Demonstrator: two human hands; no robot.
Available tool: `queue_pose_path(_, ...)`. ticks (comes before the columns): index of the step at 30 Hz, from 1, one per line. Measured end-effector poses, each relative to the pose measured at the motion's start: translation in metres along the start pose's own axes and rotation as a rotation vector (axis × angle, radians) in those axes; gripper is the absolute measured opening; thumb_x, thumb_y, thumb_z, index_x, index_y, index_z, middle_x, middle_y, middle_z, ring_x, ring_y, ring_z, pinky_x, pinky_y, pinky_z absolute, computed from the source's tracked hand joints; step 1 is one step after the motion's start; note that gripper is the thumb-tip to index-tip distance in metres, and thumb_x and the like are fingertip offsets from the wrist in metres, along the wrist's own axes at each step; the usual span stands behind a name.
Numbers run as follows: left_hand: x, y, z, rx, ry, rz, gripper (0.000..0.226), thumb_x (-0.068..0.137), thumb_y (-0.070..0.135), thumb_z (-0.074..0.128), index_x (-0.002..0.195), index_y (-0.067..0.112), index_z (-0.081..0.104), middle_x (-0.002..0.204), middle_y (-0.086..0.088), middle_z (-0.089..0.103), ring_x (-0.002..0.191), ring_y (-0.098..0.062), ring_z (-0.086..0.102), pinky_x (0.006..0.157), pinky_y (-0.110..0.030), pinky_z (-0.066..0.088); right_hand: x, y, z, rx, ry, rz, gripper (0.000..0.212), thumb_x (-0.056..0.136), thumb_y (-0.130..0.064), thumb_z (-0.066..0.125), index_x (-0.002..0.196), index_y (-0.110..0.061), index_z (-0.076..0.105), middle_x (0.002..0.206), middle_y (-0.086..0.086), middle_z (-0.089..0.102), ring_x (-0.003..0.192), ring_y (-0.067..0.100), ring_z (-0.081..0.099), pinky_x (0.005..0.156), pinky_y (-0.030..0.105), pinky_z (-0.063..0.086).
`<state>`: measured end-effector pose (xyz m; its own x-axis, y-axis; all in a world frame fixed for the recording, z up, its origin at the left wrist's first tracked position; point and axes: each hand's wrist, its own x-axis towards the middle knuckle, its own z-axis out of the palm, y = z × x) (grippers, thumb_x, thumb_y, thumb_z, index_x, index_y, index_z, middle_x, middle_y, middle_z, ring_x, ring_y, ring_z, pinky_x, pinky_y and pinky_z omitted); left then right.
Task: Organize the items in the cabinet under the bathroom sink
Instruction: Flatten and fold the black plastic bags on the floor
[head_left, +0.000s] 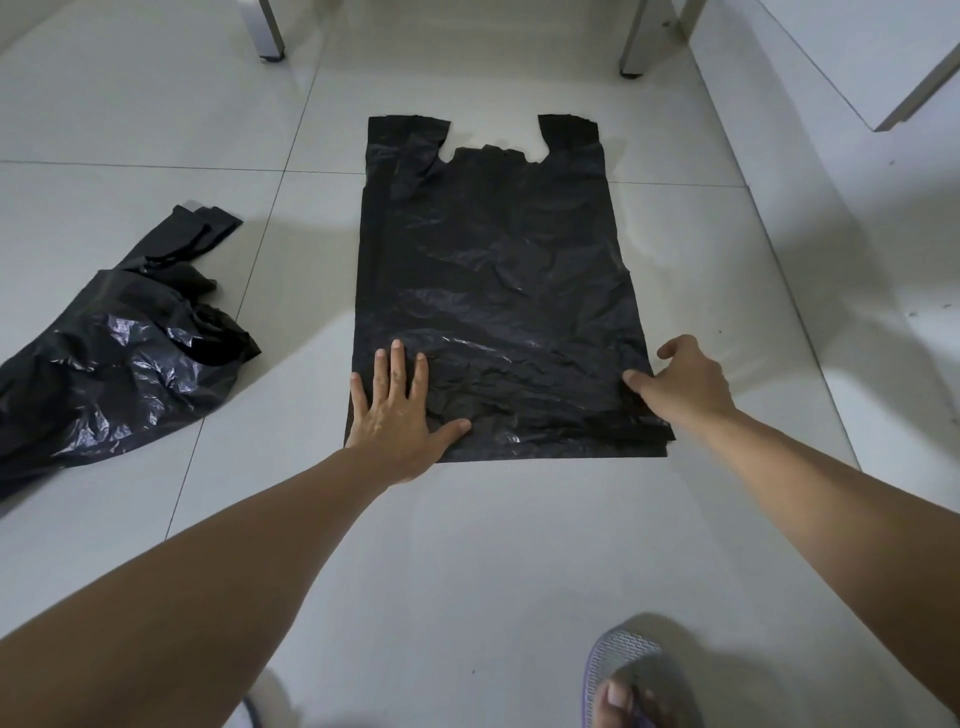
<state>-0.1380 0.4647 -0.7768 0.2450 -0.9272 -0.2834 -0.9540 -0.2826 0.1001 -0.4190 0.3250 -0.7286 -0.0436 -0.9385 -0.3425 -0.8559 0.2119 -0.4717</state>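
A black plastic carrier bag (498, 270) lies spread flat on the white tiled floor, its two handles pointing away from me. My left hand (400, 410) presses flat on the bag's near left corner, fingers straight and spread. My right hand (685, 384) is at the bag's near right edge, thumb on the plastic and fingers curled over the edge, apparently pinching it. A second black plastic bag (119, 358) lies crumpled in a heap on the floor to the left, apart from both hands.
Two metal legs (270, 31) (644, 41) of a stand rise at the far end of the floor. A white wall or panel (831, 62) runs along the right. My foot in a purple sandal (628, 675) is at the bottom right.
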Motion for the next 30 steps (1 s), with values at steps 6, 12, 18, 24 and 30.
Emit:
queue_pose_path(6,-0.006,-0.002,0.005,0.032,-0.007,-0.036,0.107,0.076,0.084,0.006,0.154,0.014,-0.013,0.160,-0.009,-0.021,0.148,-0.031,-0.017,0.119,-0.056,-0.001,-0.007,0.009,0.000,0.050,0.015,-0.088,0.051,0.084,-0.011,0.073,0.127,-0.014,0.046,0.089,0.004,0.061,0.093,0.027,0.059,0.076,0.037,0.052)
queue_pose_path(12,-0.008,-0.009,0.001,0.032,-0.012,-0.053,0.101,0.085,0.077,0.021,0.154,0.009,-0.011,0.160,-0.011,-0.021,0.148,-0.031,-0.017,0.119,-0.055,-0.003,-0.013,0.013,0.011,0.002,0.116,-0.259,0.037,0.087,-0.007,0.072,0.118,-0.010,0.052,0.093,0.003,0.057,0.084,0.025,0.056,0.075,0.030,0.041)
queue_pose_path(18,-0.007,0.008,-0.006,0.011,0.152,0.046,0.084,0.093,0.064,0.017,0.155,0.011,-0.002,0.161,-0.012,-0.017,0.148,-0.029,-0.018,0.119,-0.051,-0.009,-0.017,0.018,0.021,-0.056,0.149,-0.329,0.024,0.087,-0.007,0.070,0.106,-0.010,0.055,0.099,0.003,0.055,0.085,0.027,0.057,0.075,0.028,0.036)
queue_pose_path(24,0.008,0.028,-0.005,0.028,0.123,0.071,0.085,0.092,0.070,0.009,0.155,0.016,-0.007,0.160,-0.009,-0.021,0.147,-0.028,-0.022,0.119,-0.051,-0.011,-0.027,0.010,0.034,-0.302,0.402,-0.564,0.022,0.079,-0.009,0.070,0.098,-0.006,0.061,0.106,0.014,0.060,0.097,0.038,0.055,0.081,0.044,0.043)
queue_pose_path(30,0.020,0.031,0.002,0.039,0.110,0.059,0.085,0.090,0.071,0.006,0.155,0.017,-0.007,0.161,-0.009,-0.019,0.147,-0.029,-0.020,0.119,-0.053,-0.008,-0.026,-0.027,0.065,-0.369,0.103,-0.601,0.048,0.101,-0.038,0.038,0.143,-0.017,0.046,0.157,0.011,0.033,0.145,0.034,0.026,0.118,0.052,0.021)
